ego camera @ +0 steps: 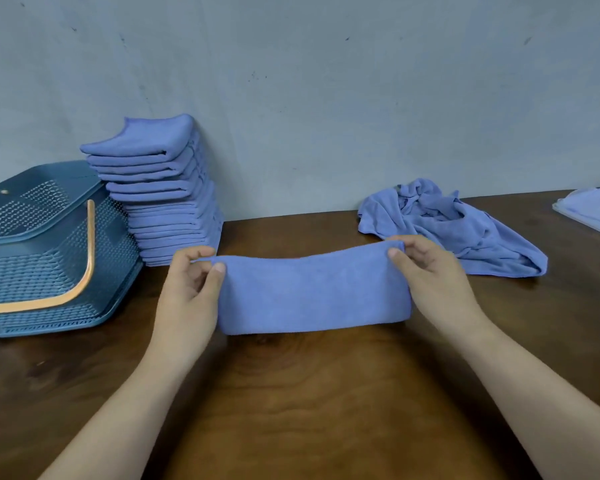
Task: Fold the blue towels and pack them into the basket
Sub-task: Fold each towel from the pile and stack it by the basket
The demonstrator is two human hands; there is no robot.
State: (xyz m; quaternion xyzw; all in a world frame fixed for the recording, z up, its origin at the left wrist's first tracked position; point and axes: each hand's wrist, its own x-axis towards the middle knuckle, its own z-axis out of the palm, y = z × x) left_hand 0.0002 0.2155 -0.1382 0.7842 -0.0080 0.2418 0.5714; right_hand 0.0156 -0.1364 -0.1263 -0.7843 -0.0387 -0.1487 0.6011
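The soft, light blue microfibre towel (314, 294), folded into a long band, hangs limp between the left hand (187, 292) and right hand (433, 275). Each pinches an upper corner between thumb and fingers. It will likely sag unless held at these corners.

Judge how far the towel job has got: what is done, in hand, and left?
Done: a tall stack of folded towels stands beside the basket. In hand: the left hand and right hand pinch the top corners of a part-folded towel. Left: the crumpled pile needs folding, and no towel shows in the basket, so packing seems unstarted.
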